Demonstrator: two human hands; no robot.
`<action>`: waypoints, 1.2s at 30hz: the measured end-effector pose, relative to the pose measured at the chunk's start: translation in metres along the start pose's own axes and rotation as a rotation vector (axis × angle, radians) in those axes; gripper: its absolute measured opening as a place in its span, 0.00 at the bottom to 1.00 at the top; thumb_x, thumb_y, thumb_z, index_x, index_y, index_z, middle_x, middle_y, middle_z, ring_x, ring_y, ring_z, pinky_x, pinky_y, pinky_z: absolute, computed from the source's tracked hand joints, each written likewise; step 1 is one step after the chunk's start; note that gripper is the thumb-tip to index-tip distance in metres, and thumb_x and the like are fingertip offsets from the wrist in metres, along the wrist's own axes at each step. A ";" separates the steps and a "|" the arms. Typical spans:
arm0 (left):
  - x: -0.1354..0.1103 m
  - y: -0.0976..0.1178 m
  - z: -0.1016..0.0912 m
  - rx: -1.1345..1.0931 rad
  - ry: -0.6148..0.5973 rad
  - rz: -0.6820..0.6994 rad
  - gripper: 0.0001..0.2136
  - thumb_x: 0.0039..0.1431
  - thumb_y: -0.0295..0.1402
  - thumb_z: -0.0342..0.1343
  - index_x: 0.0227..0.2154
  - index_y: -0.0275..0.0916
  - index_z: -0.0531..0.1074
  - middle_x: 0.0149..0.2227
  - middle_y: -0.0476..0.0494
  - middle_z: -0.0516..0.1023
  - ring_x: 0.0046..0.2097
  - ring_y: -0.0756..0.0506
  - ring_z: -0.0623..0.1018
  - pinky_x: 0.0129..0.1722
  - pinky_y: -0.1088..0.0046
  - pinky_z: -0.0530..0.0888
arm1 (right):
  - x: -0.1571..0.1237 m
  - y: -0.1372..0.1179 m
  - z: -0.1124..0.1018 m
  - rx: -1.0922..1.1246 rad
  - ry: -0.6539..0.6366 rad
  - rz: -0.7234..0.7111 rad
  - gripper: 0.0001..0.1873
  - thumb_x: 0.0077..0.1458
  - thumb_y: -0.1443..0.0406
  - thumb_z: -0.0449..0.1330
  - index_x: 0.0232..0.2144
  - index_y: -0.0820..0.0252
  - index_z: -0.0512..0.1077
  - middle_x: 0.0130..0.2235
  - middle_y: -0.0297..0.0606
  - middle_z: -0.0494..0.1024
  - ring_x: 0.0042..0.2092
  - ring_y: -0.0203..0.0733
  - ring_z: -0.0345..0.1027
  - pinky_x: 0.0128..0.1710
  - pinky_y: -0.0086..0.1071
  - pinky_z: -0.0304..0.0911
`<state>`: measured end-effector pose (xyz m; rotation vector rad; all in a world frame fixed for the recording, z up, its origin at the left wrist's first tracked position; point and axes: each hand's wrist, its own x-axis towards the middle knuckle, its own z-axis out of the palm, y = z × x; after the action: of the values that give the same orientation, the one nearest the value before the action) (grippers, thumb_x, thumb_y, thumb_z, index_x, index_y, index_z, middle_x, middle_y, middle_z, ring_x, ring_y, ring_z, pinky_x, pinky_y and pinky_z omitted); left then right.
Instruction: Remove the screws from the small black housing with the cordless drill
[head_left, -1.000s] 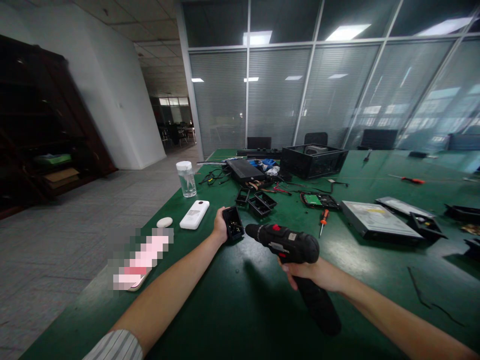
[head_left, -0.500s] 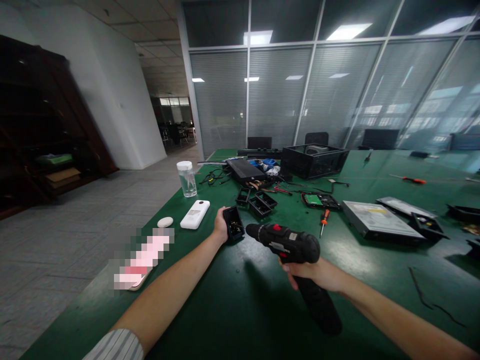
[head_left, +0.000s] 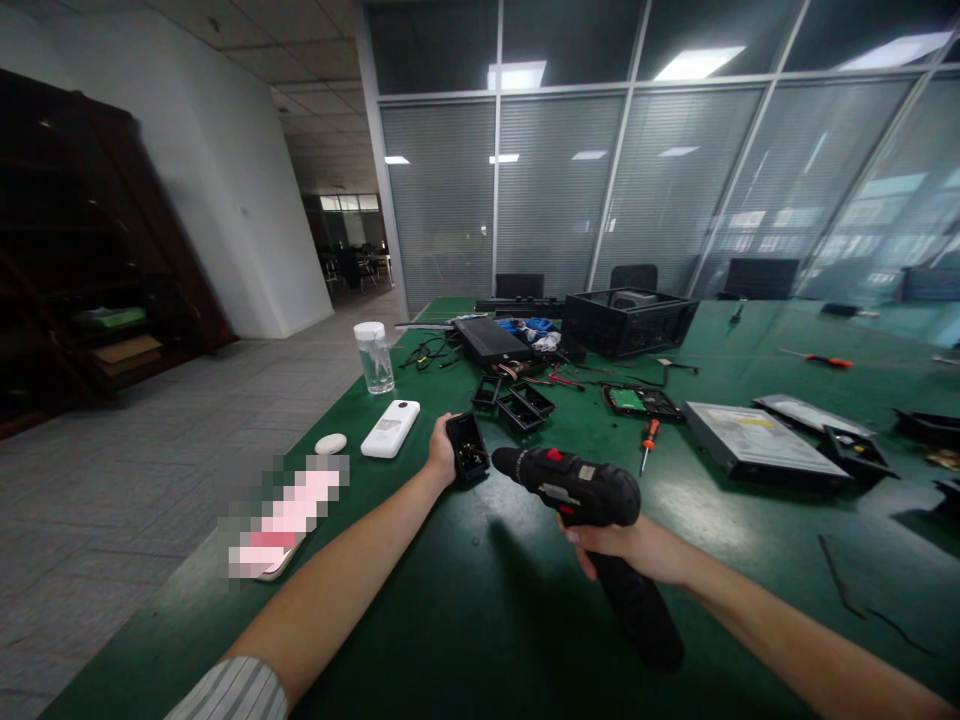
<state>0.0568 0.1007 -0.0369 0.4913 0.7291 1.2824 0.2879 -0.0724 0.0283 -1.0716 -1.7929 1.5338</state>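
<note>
My left hand [head_left: 441, 452] grips a small black open tray [head_left: 466, 446] holding small metal bits, resting on the green table [head_left: 480, 610]. My right hand [head_left: 628, 548] is wrapped round the handle of a black cordless drill [head_left: 577, 490], whose nose points left toward the tray and stops just short of it. Both forearms stretch out over the table.
Beside the left hand lie a white remote-like device [head_left: 388, 429], a small white oval [head_left: 330, 443] and a clear jar [head_left: 374, 357]. More black trays [head_left: 523, 405], an orange screwdriver [head_left: 647, 440], an optical drive [head_left: 754, 443], a black case [head_left: 626, 320] and cables lie beyond.
</note>
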 end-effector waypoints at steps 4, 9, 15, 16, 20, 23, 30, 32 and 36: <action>0.000 0.000 0.000 0.009 0.000 -0.011 0.16 0.51 0.46 0.49 0.30 0.38 0.70 0.22 0.46 0.72 0.23 0.44 0.73 0.26 0.65 0.71 | 0.000 -0.002 0.001 0.005 0.001 -0.008 0.15 0.52 0.57 0.59 0.35 0.61 0.64 0.23 0.28 0.69 0.23 0.35 0.65 0.27 0.32 0.59; -0.001 0.001 0.002 -0.004 0.010 -0.028 0.16 0.51 0.46 0.49 0.30 0.37 0.70 0.22 0.45 0.72 0.23 0.44 0.74 0.26 0.66 0.71 | 0.000 -0.003 0.001 0.007 0.002 -0.003 0.16 0.51 0.55 0.59 0.34 0.61 0.63 0.21 0.28 0.68 0.22 0.36 0.65 0.27 0.32 0.59; -0.002 0.001 0.002 0.001 0.000 -0.004 0.15 0.52 0.45 0.48 0.29 0.38 0.69 0.21 0.45 0.71 0.23 0.43 0.74 0.26 0.65 0.71 | -0.001 -0.006 0.003 -0.012 0.010 0.002 0.17 0.51 0.54 0.60 0.35 0.61 0.64 0.21 0.28 0.68 0.23 0.37 0.65 0.27 0.33 0.59; -0.002 0.001 0.002 -0.001 0.001 -0.005 0.15 0.52 0.45 0.49 0.29 0.38 0.69 0.22 0.45 0.71 0.23 0.43 0.74 0.26 0.65 0.71 | -0.001 -0.006 0.003 -0.012 0.011 0.006 0.18 0.50 0.54 0.60 0.35 0.61 0.64 0.21 0.29 0.69 0.23 0.37 0.65 0.27 0.33 0.59; 0.000 0.000 0.000 0.007 0.001 -0.004 0.15 0.52 0.46 0.49 0.30 0.38 0.69 0.22 0.46 0.71 0.23 0.43 0.74 0.25 0.64 0.71 | -0.001 -0.005 0.002 -0.014 0.006 0.031 0.17 0.50 0.53 0.59 0.33 0.61 0.64 0.20 0.29 0.69 0.23 0.37 0.65 0.27 0.32 0.58; 0.000 0.000 0.000 0.007 -0.009 -0.001 0.15 0.51 0.46 0.49 0.30 0.38 0.69 0.21 0.46 0.71 0.23 0.44 0.74 0.26 0.65 0.72 | 0.000 -0.005 0.002 -0.028 0.011 0.031 0.17 0.50 0.54 0.59 0.33 0.61 0.64 0.19 0.30 0.70 0.23 0.37 0.64 0.27 0.32 0.57; 0.000 0.001 0.000 0.007 -0.015 0.005 0.14 0.52 0.45 0.49 0.30 0.38 0.69 0.22 0.45 0.72 0.23 0.43 0.74 0.26 0.64 0.71 | 0.000 -0.005 0.003 -0.033 0.013 0.029 0.18 0.50 0.53 0.59 0.33 0.62 0.64 0.19 0.29 0.70 0.23 0.37 0.65 0.27 0.32 0.57; 0.000 0.001 0.000 0.003 -0.010 0.002 0.14 0.52 0.45 0.49 0.30 0.38 0.69 0.22 0.45 0.72 0.23 0.43 0.74 0.25 0.64 0.71 | 0.000 -0.005 0.003 -0.037 0.011 0.024 0.17 0.50 0.53 0.59 0.33 0.62 0.64 0.19 0.29 0.69 0.23 0.37 0.65 0.27 0.32 0.56; -0.001 0.001 0.001 -0.013 0.012 -0.003 0.14 0.52 0.45 0.49 0.30 0.38 0.69 0.22 0.46 0.71 0.23 0.44 0.73 0.26 0.65 0.71 | -0.001 -0.006 0.003 -0.042 0.015 0.024 0.17 0.50 0.53 0.59 0.33 0.62 0.65 0.19 0.29 0.69 0.22 0.37 0.64 0.27 0.32 0.56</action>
<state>0.0571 0.1004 -0.0357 0.4723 0.7313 1.2877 0.2846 -0.0750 0.0338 -1.1256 -1.8152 1.5043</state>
